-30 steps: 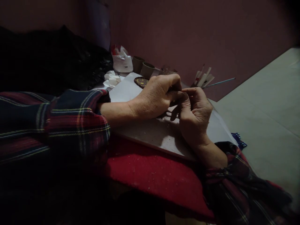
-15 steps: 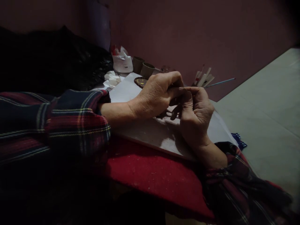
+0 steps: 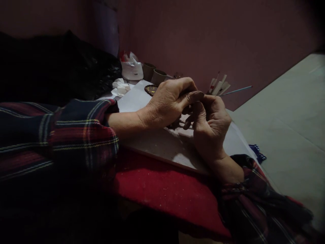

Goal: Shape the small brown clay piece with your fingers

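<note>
My left hand [image 3: 169, 101] and my right hand [image 3: 212, 123] meet at the fingertips above a pale board [image 3: 157, 149]. The fingers of both are pinched closed, the left thumb stretched over toward the right fingers. Whatever lies between them is hidden or too small to make out. Dark brown smears show on the fingertips. Under the hands, partly covered by them, sits a dark brown lump [image 3: 174, 125] on the board. Just behind my left hand lies a round dark brown disc [image 3: 150, 89] with yellow specks.
Behind the board stand two grey-brown cups [image 3: 158, 77] and a white container [image 3: 132, 69]. Crumpled tissue [image 3: 120, 87] lies to their right front side. Sticks and brushes [image 3: 218, 85] stand upright near the wall. A red cloth [image 3: 162, 189] covers the near edge; black plastic [image 3: 83, 64] fills the left.
My left thumb has shifted, now lying straighter over the right fingertips. Both hands stay pinched together in nearly the same place. The view has drifted slightly.
</note>
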A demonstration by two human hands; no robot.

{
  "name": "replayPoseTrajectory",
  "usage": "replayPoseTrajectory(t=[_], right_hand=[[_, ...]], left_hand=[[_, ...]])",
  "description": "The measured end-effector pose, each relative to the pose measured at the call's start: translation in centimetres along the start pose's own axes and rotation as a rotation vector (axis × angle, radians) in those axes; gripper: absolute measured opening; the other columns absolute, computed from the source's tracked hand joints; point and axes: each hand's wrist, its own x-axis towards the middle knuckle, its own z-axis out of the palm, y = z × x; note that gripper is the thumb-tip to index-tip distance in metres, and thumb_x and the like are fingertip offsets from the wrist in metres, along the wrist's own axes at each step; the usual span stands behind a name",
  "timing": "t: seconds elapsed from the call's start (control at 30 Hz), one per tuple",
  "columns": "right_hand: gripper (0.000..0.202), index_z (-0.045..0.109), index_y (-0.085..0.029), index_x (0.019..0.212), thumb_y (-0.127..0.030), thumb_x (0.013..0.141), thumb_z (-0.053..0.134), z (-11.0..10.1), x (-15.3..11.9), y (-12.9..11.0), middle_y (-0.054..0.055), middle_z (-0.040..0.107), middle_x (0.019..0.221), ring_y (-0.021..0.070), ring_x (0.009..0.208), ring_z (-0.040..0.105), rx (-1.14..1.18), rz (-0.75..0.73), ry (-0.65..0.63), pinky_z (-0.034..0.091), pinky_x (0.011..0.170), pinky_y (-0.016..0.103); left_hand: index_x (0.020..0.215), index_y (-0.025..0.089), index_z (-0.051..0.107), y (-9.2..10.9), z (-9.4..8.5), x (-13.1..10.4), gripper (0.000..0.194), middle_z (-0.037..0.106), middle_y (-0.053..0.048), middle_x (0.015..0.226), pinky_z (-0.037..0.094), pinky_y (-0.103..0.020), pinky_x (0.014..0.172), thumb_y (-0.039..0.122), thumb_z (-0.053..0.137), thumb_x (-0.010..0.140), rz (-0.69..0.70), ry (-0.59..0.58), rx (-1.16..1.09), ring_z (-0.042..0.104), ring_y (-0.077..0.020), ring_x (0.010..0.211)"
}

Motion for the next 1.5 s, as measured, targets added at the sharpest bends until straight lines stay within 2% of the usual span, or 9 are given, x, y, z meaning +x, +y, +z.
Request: replayPoseTrajectory(t=[0.17, 0.47, 0.8, 1.13, 1.5], right_hand=[[0.020, 0.058, -0.025, 0.098, -0.044, 0.096, 0.054, 0.08, 0.07, 0.08, 0.000, 0.063, 0.082, 0.0137, 0.070, 0.065, 0.017, 0.011, 0.008, 0.056, 0.060, 0.029], [0.017, 0.058, -0.025, 0.099, -0.041, 0.097, 0.054, 0.14, 0.12, 0.26, -0.001, 0.066, 0.083, 0.0122, 0.072, 0.064, -0.007, 0.011, 0.000, 0.053, 0.066, 0.029], [0.019, 0.057, -0.026, 0.103, -0.043, 0.097, 0.052, 0.09, 0.00, 0.09, 0.001, 0.069, 0.091, 0.0150, 0.079, 0.066, -0.027, -0.003, -0.015, 0.055, 0.072, 0.033], [0.017, 0.058, -0.025, 0.101, -0.040, 0.097, 0.053, 0.05, 0.07, 0.00, 0.001, 0.068, 0.092, 0.0154, 0.079, 0.066, -0.049, -0.012, -0.020, 0.054, 0.072, 0.033], [0.017, 0.058, -0.025, 0.097, -0.041, 0.096, 0.055, 0.06, 0.14, 0.11, 0.001, 0.067, 0.087, 0.0151, 0.075, 0.064, -0.083, -0.001, -0.037, 0.053, 0.071, 0.033]], left_hand=[[0.078, 0.016, 0.064, -0.05, -0.10, 0.04, 0.025, 0.068, -0.001, 0.067, 0.047, -0.023, 0.056, 0.036, 0.060, 0.092, 0.037, 0.001, -0.035, 0.063, -0.0128, 0.065], [0.077, 0.016, 0.063, -0.15, -0.02, 0.11, 0.019, 0.064, 0.000, 0.062, 0.049, -0.022, 0.057, 0.026, 0.059, 0.092, 0.032, 0.005, 0.012, 0.064, -0.0128, 0.065], [0.079, 0.017, 0.064, -0.23, -0.06, 0.17, 0.023, 0.066, -0.002, 0.064, 0.047, -0.022, 0.055, 0.034, 0.057, 0.093, 0.042, 0.020, 0.043, 0.065, -0.0147, 0.069], [0.079, 0.016, 0.065, -0.20, -0.16, 0.23, 0.020, 0.068, -0.002, 0.071, 0.046, -0.023, 0.057, 0.030, 0.057, 0.092, 0.040, 0.022, 0.080, 0.062, -0.0136, 0.069], [0.075, 0.016, 0.063, -0.20, -0.17, 0.27, 0.020, 0.064, -0.002, 0.064, 0.046, -0.024, 0.059, 0.027, 0.056, 0.091, 0.027, -0.004, 0.116, 0.060, -0.0130, 0.063]])
